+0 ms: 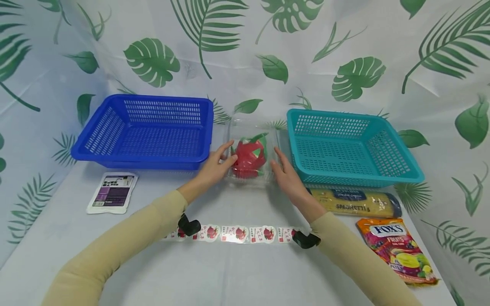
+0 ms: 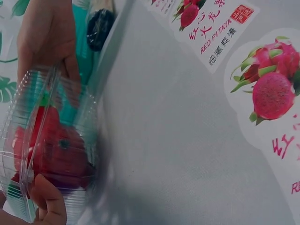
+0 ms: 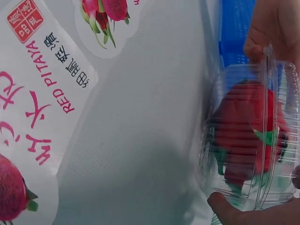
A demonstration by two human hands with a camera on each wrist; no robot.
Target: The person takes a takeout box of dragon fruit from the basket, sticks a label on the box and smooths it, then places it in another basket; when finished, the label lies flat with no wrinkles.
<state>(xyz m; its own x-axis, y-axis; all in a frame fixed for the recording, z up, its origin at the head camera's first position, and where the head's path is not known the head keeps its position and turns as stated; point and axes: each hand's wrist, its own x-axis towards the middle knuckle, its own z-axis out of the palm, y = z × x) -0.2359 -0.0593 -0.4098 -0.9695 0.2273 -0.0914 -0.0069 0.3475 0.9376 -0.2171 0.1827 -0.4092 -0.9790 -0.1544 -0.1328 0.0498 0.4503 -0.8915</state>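
Note:
A clear plastic clamshell box (image 1: 249,180) stands between the two hands at the back middle of the table. Inside it lies a red dragon fruit (image 1: 248,158) with green scales. My left hand (image 1: 214,165) grips the box's left side, its thumb at the rim in the left wrist view. On the opposite side my right hand (image 1: 287,176) holds the box, with the thumb (image 3: 225,206) at its near edge. Both wrist views show the lid over the fruit; whether it is latched I cannot tell. A strip of red pitaya stickers (image 1: 239,233) lies in front.
A blue basket (image 1: 153,163) stands at the back left, a teal basket (image 1: 360,180) at the back right. A white and purple packet (image 1: 112,193) lies left. Right of the hands are a spaghetti pack (image 1: 354,203) and a Fox's sweets bag (image 1: 398,250).

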